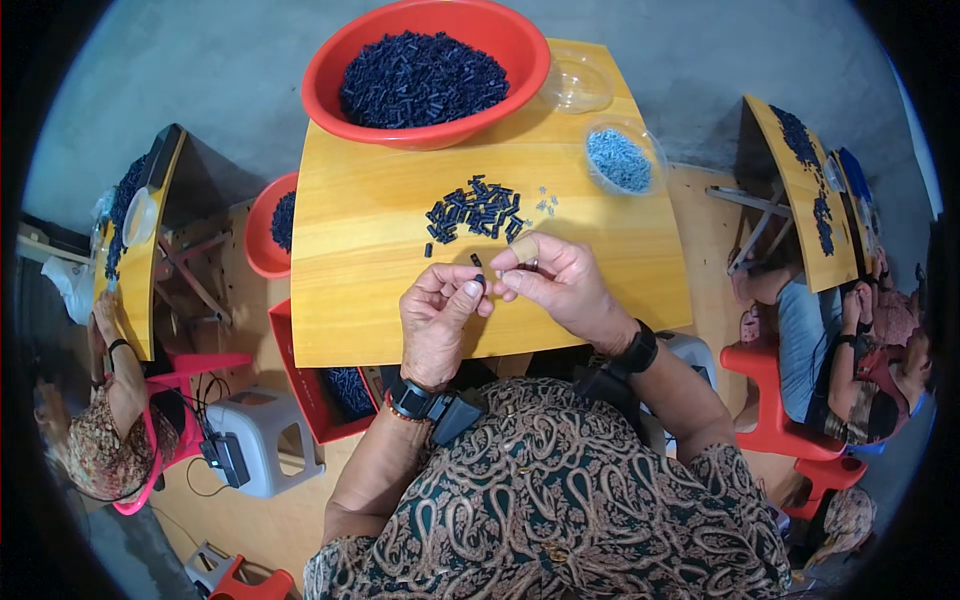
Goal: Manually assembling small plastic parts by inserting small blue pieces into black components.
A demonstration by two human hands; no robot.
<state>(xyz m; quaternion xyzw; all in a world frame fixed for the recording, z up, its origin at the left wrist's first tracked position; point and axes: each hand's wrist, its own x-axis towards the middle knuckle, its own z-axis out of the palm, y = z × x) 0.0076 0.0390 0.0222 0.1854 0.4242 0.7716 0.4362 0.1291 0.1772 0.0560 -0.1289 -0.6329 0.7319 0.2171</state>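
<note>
My left hand [437, 318] pinches a small black tube-like piece [479, 279] between thumb and forefinger, and a second black piece [475, 260] shows at its fingertips. Close beside it, my right hand [560, 285] has its thumb and fingers pressed together; whatever sits between them is too small to make out. A tan wrap [524, 249] covers one of its fingers. Just beyond both hands, a loose pile of short black tubes [475, 210] lies on the yellow table [370, 280]. Several tiny pale blue-grey pieces [546, 204] are scattered to the pile's right.
At the table's far left stands a big red basin [325, 95] heaped with black tubes. A clear bowl [655, 165] of light blue pieces and a clear lid [580, 85] lie far right. A red box [295, 350] stands below left. Other people work at side tables.
</note>
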